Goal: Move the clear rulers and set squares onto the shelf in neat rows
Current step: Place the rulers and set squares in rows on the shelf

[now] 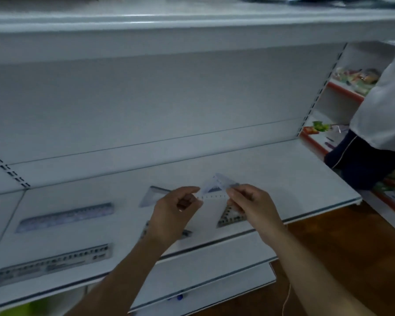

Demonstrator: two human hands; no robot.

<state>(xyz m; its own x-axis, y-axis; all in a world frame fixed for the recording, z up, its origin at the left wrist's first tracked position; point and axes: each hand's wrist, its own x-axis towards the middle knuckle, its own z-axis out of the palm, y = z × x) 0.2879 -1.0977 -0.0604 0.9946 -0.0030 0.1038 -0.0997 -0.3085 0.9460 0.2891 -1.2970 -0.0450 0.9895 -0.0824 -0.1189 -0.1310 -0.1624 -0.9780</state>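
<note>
A clear set square (214, 187) is held just above the white shelf (294, 179). My right hand (251, 205) pinches its right end, and my left hand (176, 208) pinches its left corner. On the shelf lie two clear rulers, one at the back left (66, 217) and one at the front left (53, 263). A set square (154, 195) lies behind my left hand. Another set square (230, 216) lies under my right hand. A further clear piece (185, 233) is mostly hidden by my left wrist.
A second person in a white top and dark trousers (374, 133) stands at the right by red-edged shelves (344, 90) with coloured goods. An upper shelf (192, 21) overhangs. A lower shelf (214, 281) sits below, above wooden floor (340, 258).
</note>
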